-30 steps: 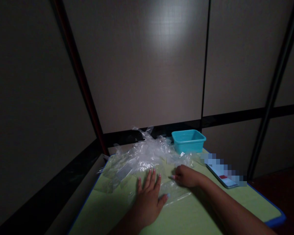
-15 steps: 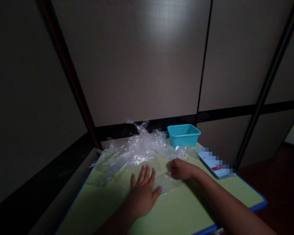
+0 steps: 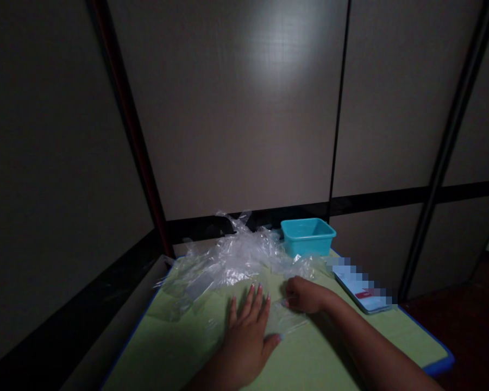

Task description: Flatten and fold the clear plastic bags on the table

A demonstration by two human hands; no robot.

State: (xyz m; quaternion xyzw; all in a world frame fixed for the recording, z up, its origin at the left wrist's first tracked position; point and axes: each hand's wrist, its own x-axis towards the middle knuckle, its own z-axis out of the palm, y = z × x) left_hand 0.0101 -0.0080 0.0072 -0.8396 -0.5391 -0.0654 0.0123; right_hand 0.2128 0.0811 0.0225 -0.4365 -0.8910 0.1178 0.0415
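On the green table lies a flat clear plastic bag [image 3: 283, 319], partly under my hands. My left hand [image 3: 248, 336] rests palm down on it with the fingers spread. Close by on the right, my right hand [image 3: 305, 295] is closed, its fingertips pinching the bag's upper part near the right end. Just beyond both hands, a loose heap of crumpled clear plastic bags [image 3: 236, 255] spreads over the back and left of the table. The part of the bag beneath my left palm is hidden.
A turquoise plastic basin [image 3: 308, 244] stands at the back of the green table [image 3: 171, 353], right of the heap. A phone [image 3: 361, 288], partly pixelated, lies along the right edge. Wardrobe panels [image 3: 244, 119] rise right behind the table.
The whole view has shifted, so the table sits slightly lower in the picture. My left hand has slid a little to the right over the bag, nearer my right hand, which keeps its pinch.
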